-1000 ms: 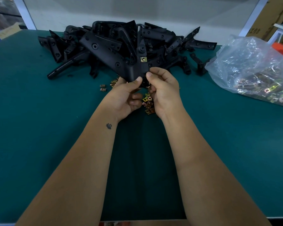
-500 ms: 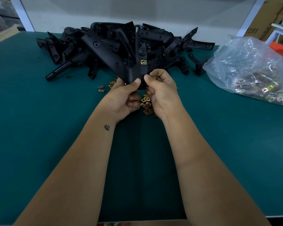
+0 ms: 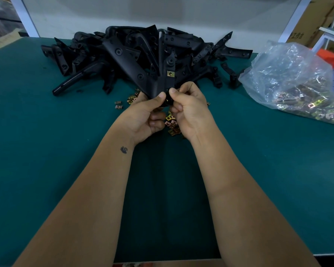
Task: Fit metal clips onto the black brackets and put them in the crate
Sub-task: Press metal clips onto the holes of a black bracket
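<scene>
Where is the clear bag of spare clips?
In the head view, the clear bag lies on the green table, far right, beside the bracket pile.

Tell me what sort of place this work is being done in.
Most likely a factory or workshop assembly bench. A heap of identical black brackets lies on a green-topped table, a clear plastic bag holds bulk metal clips, and cardboard cartons stand behind.

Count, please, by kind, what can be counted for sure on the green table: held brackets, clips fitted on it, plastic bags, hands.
Held black bracket: 1
Metal clip fitted on it, clearly seen: 1
Clear plastic bag of clips: 1
Hands gripping the bracket, left hand and right hand: 2
Total: 5
The piled brackets and loose clips overlap too much to count.
</scene>
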`<state>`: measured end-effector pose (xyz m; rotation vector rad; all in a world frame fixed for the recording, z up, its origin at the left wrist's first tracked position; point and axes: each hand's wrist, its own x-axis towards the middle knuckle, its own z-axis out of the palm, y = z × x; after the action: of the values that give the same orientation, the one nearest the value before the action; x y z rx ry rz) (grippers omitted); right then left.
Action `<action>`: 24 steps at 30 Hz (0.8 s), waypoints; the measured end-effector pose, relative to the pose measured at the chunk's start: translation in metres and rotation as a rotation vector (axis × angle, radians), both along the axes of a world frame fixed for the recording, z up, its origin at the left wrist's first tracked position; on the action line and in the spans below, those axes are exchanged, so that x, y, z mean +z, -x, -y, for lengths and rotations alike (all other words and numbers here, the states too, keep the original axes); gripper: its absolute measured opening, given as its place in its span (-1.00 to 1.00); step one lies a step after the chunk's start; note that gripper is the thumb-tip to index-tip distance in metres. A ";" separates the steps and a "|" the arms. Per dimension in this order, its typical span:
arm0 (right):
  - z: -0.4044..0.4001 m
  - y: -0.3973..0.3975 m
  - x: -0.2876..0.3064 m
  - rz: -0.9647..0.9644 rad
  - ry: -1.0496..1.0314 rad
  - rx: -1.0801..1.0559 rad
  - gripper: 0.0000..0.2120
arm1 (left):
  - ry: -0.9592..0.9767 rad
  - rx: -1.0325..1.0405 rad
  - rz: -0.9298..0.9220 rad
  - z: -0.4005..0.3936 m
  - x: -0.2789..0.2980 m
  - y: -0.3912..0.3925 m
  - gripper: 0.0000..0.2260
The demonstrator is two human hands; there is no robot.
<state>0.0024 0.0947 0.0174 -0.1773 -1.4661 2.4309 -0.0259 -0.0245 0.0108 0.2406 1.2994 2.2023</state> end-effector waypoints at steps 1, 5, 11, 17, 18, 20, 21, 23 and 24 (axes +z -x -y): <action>0.000 0.000 0.000 0.000 0.001 0.003 -0.65 | -0.002 -0.007 0.001 0.001 0.000 0.000 -0.91; 0.001 0.000 0.000 0.015 0.002 -0.010 -0.65 | 0.002 0.019 -0.015 -0.002 0.001 -0.002 -0.90; 0.004 0.000 0.001 0.014 -0.006 -0.011 -0.63 | -0.017 0.053 -0.019 -0.004 0.001 -0.003 -0.85; -0.002 -0.002 0.003 0.033 -0.074 0.005 -0.64 | -0.008 0.001 -0.049 -0.004 -0.001 -0.001 -0.83; -0.002 -0.002 0.002 0.042 -0.103 -0.021 -0.65 | -0.009 0.018 -0.054 -0.006 -0.001 -0.001 -0.83; 0.002 -0.001 0.001 0.069 -0.188 -0.114 -0.69 | -0.030 0.072 -0.042 -0.010 -0.001 -0.002 -0.84; 0.005 -0.001 0.000 0.078 -0.220 -0.166 -0.73 | -0.048 0.098 -0.027 -0.011 -0.001 -0.002 -0.85; 0.013 -0.001 0.001 0.070 -0.243 -0.246 -0.84 | -0.109 0.143 0.027 -0.014 -0.001 -0.001 -0.89; 0.016 -0.002 0.002 0.056 -0.245 -0.266 -0.87 | -0.147 0.167 0.066 -0.014 -0.001 0.000 -0.91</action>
<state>0.0042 0.0790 0.0190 -0.3634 -1.6340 2.0352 -0.0255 -0.0103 0.0099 0.1168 1.1602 2.4294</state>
